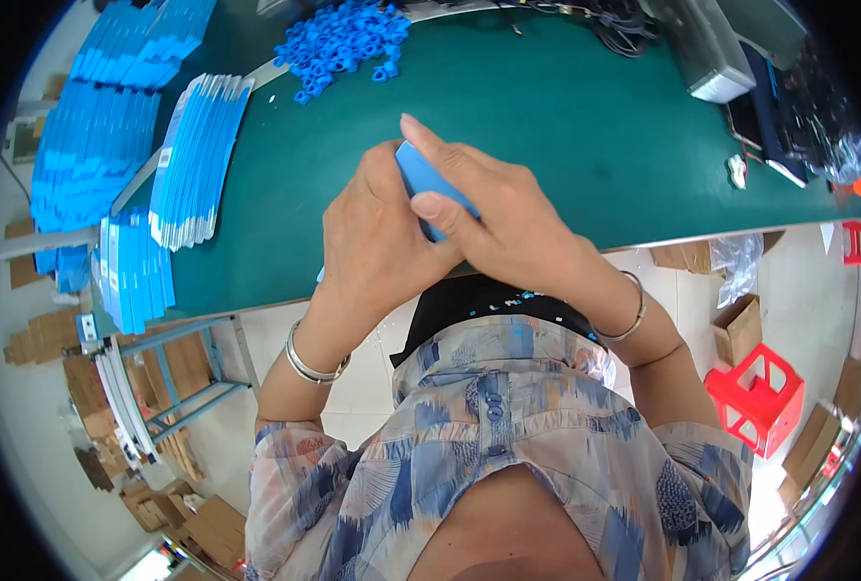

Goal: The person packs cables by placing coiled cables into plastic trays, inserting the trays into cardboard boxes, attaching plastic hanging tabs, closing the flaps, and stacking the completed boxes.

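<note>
Fingers (447, 155) curled round a blue object (421, 172)

Your left hand (370, 228) cups it while your right hand (513, 213) grips it, neither opened wide, over the counter (634, 136). Flat blue cartons (198, 160) stand to your left; farther off lies a heap of blue rings (343, 41).

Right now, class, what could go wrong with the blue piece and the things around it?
The blue piece is held between the left grip and the right grip; if either loosens, it might slip.

The rings lie loose in a heap, so a knock could scatter them.

The blue cartons are packed close together at the left; a nudge there might make several slide.
</note>
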A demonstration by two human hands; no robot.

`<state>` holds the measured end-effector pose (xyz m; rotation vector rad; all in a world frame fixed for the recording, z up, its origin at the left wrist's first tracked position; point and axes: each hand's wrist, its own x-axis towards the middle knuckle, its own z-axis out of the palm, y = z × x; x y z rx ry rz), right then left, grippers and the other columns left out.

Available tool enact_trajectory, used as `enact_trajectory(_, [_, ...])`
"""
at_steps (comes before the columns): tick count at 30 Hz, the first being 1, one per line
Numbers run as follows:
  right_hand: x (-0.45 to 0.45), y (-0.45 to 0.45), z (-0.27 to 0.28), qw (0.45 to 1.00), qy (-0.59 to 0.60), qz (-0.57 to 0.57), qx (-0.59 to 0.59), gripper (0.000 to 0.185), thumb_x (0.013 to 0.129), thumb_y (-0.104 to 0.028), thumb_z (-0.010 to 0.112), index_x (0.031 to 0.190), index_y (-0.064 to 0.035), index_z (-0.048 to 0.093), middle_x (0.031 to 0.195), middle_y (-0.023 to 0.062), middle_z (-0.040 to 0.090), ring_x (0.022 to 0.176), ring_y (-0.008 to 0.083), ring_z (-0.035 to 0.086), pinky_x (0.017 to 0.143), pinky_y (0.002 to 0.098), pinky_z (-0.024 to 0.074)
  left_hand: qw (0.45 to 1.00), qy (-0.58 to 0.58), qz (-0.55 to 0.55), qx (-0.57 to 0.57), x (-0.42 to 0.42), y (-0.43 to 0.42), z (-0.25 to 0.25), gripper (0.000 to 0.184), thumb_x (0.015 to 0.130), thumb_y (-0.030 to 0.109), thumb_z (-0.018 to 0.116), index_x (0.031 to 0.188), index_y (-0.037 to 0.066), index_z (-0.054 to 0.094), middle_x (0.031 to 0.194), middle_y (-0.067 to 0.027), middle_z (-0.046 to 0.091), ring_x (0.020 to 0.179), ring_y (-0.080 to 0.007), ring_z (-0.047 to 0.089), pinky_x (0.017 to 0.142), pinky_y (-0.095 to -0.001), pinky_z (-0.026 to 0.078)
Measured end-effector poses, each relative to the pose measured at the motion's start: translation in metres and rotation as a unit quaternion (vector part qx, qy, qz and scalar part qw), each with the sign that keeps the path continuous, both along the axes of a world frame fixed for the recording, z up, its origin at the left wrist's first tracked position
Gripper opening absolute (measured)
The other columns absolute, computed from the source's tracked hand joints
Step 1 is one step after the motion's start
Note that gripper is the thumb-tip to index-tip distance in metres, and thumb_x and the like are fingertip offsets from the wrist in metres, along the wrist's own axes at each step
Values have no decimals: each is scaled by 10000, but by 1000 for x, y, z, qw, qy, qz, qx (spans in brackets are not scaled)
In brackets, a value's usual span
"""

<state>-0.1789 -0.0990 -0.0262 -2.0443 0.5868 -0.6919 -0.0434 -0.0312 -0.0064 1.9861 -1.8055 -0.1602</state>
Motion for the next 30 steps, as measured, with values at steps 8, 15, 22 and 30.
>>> enact_trajectory(8, [3,-11,-9,990,-95,-15,98,373,907,-125,534,1265,-21,530,1171,112,620,997,226,606,895,281,447,973,-230,-29,3,63,23,12,686,630,66,728,1271,124,490,1233,-105,553,1098,-314,537,974,-511,384])
enact_trajectory(15, [-5,-13,-25,998,-5,-62,-25,201,844,-33,604,1031,24,652,1031,115,668,865,226,625,775,284,489,927,-338,30,160,102,101,14,553,725,7,664,1247,147,546,1396,-83,452,1252,-321,442,1029,-540,319])
enact_trajectory(22, [8,-10,-25,991,16,-37,-129,202,845,-7,572,1029,18,651,1032,114,669,899,235,624,834,295,479,957,-188,214,62,98,66,-28,814,781,556,626,1358,34,387,1290,-341,404,1192,-460,432,956,-604,349])
enact_trajectory(30, [6,-8,-24,991,26,-38,-129,181,847,-7,577,1012,13,650,1029,110,666,902,245,615,830,313,477,977,-177,115,13,139,92,-34,872,727,651,638,1315,38,442,1203,-191,509,1075,-329,518,911,-392,413])
